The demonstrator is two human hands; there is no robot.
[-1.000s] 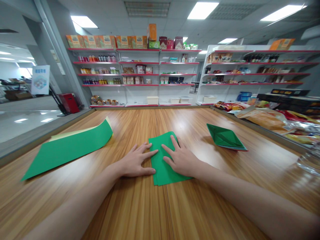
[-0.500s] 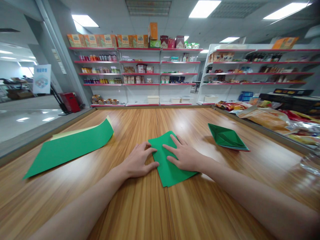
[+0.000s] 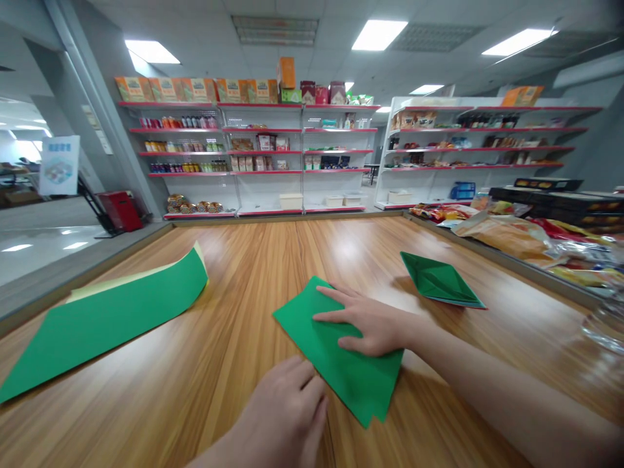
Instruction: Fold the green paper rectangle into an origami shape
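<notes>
A folded green paper point(image 3: 336, 364) lies turned at an angle on the wooden table point(image 3: 253, 305) in front of me. My right hand point(image 3: 365, 322) rests flat on its upper part, fingers stretched out and pointing left. My left hand point(image 3: 287, 416) is low in the view beside the paper's near left edge, its fingers together and curled downward; whether they touch the paper I cannot tell.
A stack of green and yellow sheets point(image 3: 102, 312) lies at the left. A folded green paper boat point(image 3: 439, 279) sits at the right. Snack bags point(image 3: 526, 234) are heaped along the right edge. Store shelves point(image 3: 253, 156) stand behind the table.
The folded paper has been rotated clockwise and now lies diagonally. My left hand has come off it and drawn back toward me. My right hand stays flat on the paper.
</notes>
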